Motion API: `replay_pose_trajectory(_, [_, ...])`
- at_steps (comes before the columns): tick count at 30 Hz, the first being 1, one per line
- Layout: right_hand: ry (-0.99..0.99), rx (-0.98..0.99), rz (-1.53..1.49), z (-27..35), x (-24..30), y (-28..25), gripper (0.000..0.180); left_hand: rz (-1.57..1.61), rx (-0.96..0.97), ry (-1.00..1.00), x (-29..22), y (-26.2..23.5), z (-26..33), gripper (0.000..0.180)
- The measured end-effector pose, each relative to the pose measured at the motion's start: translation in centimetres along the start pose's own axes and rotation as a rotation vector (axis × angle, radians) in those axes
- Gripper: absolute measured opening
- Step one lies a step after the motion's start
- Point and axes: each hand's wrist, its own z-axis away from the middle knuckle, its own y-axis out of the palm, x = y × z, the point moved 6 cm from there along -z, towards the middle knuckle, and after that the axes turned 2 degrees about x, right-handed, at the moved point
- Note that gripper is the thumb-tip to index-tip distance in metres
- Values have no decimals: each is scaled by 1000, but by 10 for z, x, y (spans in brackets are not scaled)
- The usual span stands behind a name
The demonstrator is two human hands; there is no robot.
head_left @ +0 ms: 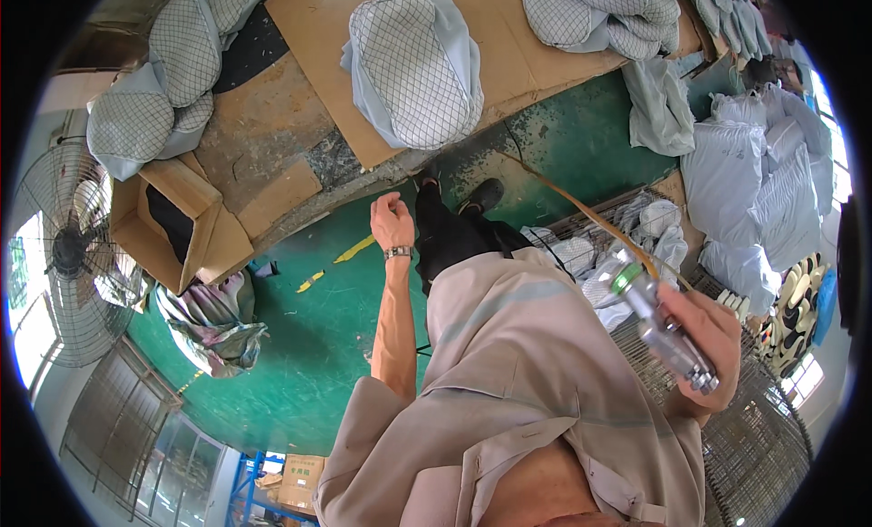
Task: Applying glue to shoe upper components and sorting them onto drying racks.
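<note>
My right hand point(708, 336) is wrapped round a silver metal spray gun point(649, 318) with a green ring, held off to the right of my body. A brownish hose point(581, 209) runs past the gun toward the table edge; where it joins is hidden. My left hand point(392, 223), with a watch at the wrist, hangs empty just short of the table edge, its fingers loosely bent. Beyond it, a rounded pale grey fabric piece point(413, 73) with a dark diamond grid lies on a cardboard sheet point(313, 23) on the table. Neither hand touches that piece.
More gridded pieces point(186, 50) are piled at the table's left, others point(563, 14) at its far right. An open cardboard box point(218, 227) and a caged fan point(68, 245) stand left. White sacks point(727, 173) and a wire rack point(754, 436) are on the right.
</note>
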Motion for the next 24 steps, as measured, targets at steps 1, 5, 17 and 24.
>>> replay_pose_trajectory(1, [6, -3, 6, 2, 2, -3, 56, 6, 6, 2, -4, 4, -5, 17])
replay_pose_trajectory(5, [12, 64, 37, 1, -6, 0, 62, 177, -24, -162, 0, 3, -25, 19])
replay_pose_trajectory(17, [47, -50, 29, -7, 6, -12, 65, 803, 74, -555, -6, 54, -97, 31])
replay_pose_trajectory(24, [39, -101, -20, -17, 7, -18, 65, 1115, 56, -805, -18, 60, -88, 28])
